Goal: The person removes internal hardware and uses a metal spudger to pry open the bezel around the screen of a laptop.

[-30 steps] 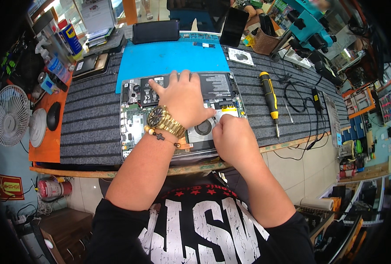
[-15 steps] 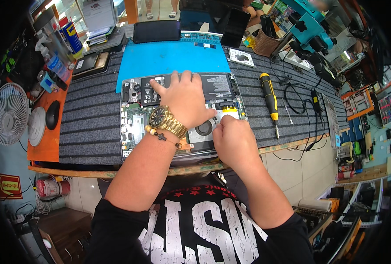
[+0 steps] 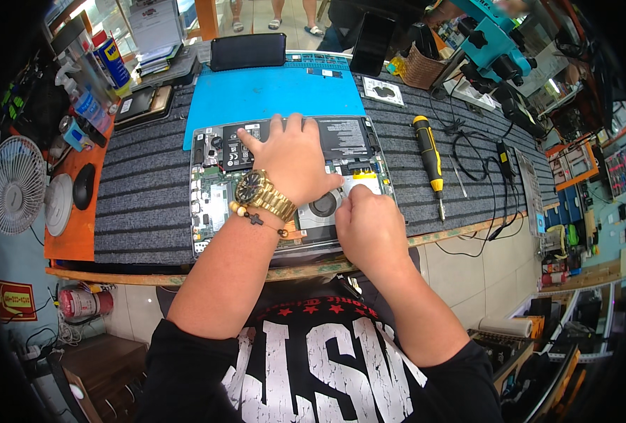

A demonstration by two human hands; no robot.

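An opened laptop (image 3: 221,201) lies in front of me with its inner parts bare. My left hand (image 3: 292,158) is spread flat over its black battery (image 3: 345,137), the thumb reaching toward the right. A gold watch and a beaded bracelet are on that wrist. Closed fingers of my right hand (image 3: 371,222) press down beside the round fan (image 3: 323,206), at the near edge of a white panel (image 3: 362,185) with a yellow strip (image 3: 364,173). Whatever they grip is hidden beneath them. Green circuit board shows left of my watch.
A blue mat (image 3: 271,95) extends behind the laptop, with a dark phone (image 3: 248,52) at its far edge. To the right lie a yellow-black screwdriver (image 3: 429,155), loose cables and a bare hard drive (image 3: 383,92). A teal microscope (image 3: 496,46) stands back right; spray bottles stand left.
My right fist has shifted slightly left, and more of the white panel shows. My left hand stays spread on the battery. Another foot has come into view beyond the table.
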